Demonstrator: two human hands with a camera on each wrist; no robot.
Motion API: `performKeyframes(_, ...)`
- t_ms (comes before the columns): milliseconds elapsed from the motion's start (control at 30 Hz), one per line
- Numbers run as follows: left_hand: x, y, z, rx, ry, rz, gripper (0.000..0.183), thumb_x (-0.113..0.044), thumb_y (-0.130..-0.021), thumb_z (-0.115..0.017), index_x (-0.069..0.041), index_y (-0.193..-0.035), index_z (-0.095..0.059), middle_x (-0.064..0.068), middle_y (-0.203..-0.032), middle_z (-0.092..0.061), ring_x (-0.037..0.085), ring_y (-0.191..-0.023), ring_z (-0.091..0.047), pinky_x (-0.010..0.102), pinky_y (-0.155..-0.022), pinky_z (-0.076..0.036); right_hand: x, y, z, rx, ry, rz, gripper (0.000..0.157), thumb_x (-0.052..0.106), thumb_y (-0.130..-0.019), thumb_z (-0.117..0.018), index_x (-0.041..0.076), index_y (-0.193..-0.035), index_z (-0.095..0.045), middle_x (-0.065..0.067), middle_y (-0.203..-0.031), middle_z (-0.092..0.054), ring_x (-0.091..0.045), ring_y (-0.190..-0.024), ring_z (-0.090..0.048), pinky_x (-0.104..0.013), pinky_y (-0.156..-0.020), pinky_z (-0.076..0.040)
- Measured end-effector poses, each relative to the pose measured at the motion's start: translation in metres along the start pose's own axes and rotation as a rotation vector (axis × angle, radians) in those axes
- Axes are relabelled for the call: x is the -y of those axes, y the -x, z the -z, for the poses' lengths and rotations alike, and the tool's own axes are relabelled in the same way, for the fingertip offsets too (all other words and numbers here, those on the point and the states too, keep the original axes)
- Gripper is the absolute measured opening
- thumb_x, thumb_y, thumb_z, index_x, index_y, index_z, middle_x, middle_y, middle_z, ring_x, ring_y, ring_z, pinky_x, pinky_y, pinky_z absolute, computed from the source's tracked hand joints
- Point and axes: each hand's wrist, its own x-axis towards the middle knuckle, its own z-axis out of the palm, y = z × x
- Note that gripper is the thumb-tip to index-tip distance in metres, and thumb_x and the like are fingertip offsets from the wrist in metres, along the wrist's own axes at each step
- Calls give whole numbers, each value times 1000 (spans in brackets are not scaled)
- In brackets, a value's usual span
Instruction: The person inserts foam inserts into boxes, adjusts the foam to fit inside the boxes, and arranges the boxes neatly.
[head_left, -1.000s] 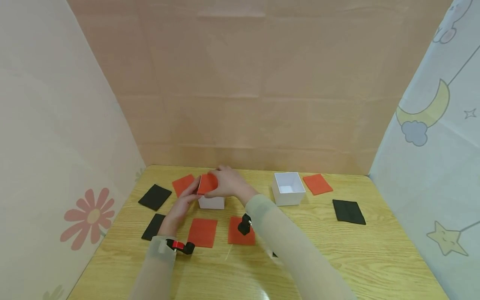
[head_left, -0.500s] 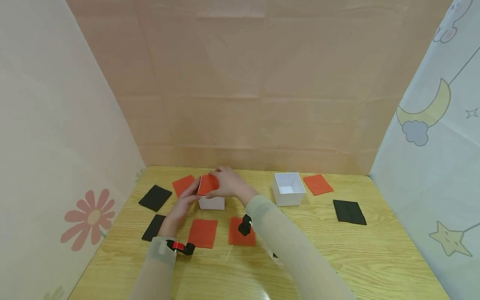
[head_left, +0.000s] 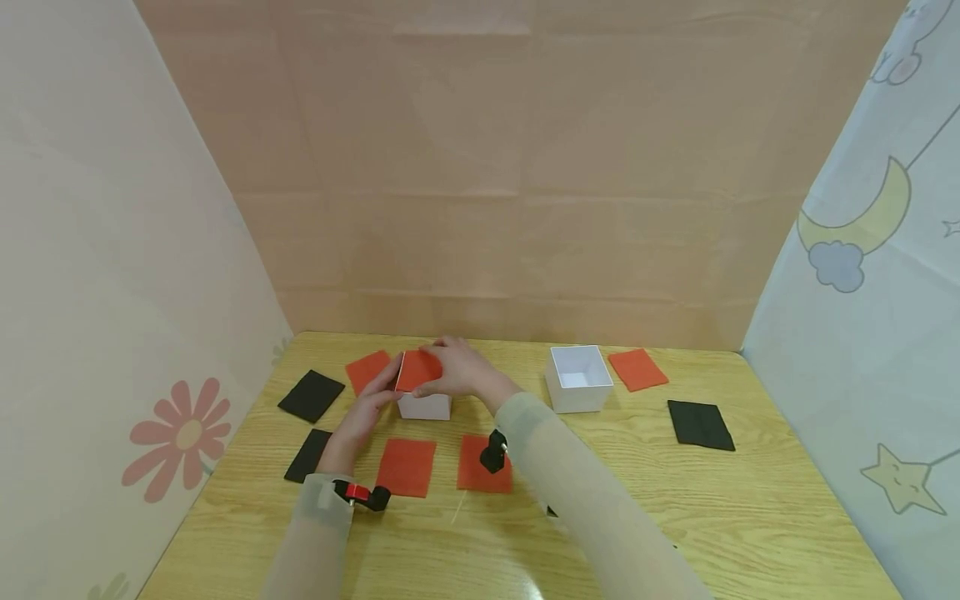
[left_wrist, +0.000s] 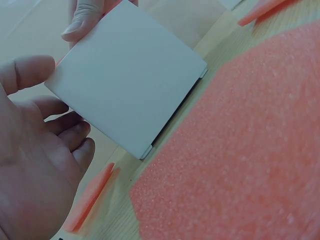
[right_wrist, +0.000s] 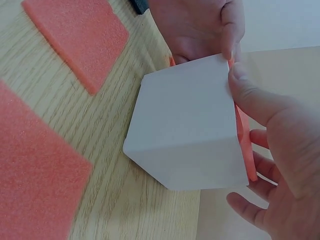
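Under your hands lies a wood-grained table (head_left: 757, 517). Flat red foam squares (head_left: 406, 467), coarse and porous up close, are spread over it with matt black squares (head_left: 311, 396). An open-topped box (head_left: 579, 396) stands well apart to the right. Your smooth white box (head_left: 424, 407), crisp-edged with plain flat walls, rests left of centre, behind two of those foam pieces. A red foam sheet (head_left: 415, 371) lies across its top, slightly bowed along one edge. Your left hand (head_left: 366, 410) grips the box's left side; your right hand (head_left: 463, 370) grasps the sheet, thumb at the near rim. How deep it sits is hard to tell behind your fingers.
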Motion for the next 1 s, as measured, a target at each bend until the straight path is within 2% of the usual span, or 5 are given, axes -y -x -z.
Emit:
performKeyframes(100, 0, 0, 1, 4, -16, 5, 70, -8, -109, -44, -12, -173, -14, 7, -180, -4, 33, -164, 2, 67, -127, 0, 1, 2, 1, 7, 8, 6, 92, 62, -92, -78, 21, -166, -43, -9, -165, -42, -35, -152, -37, -51, -121, -39)
performKeyframes(300, 1, 0, 1, -9, -55, -1, 66, -17, -112, -41, -11, -173, -16, 6, -180, -7, 32, -165, 1, 65, -128, -1, 3, 5, 4, 1, 36, 31, 79, 56, -101, -70, 19, -166, -44, -10, -165, -42, -37, -154, -36, -49, -124, -35)
performKeyframes(433, 1, 0, 1, -19, -76, -4, 66, -14, -112, -42, -10, -172, -16, 7, -180, -8, 32, -165, 0, 63, -129, -2, 4, 7, 5, -35, 64, 38, 75, 52, -100, -74, 19, -162, -50, -9, -164, -44, -35, -154, -37, -48, -123, -36)
performKeyframes(733, 3, -1, 0, -41, -75, 15, 66, -13, -111, -43, -14, -173, -19, 5, -180, -9, 30, -165, 0, 61, -129, -3, -3, 4, 1, -98, 119, 74, 70, 54, -96, -78, 20, -154, -61, -6, -152, -54, -27, -140, -47, -40, -114, -46)
performKeyframes(1000, 1, -2, 1, -54, -99, 23, 65, -11, -111, -42, -14, -173, -20, 6, -180, -10, 30, -165, -1, 59, -130, -3, -7, 7, 10, -95, 77, 68, 60, 43, -98, -79, 18, -150, -65, -9, -148, -57, -29, -137, -50, -42, -113, -47)
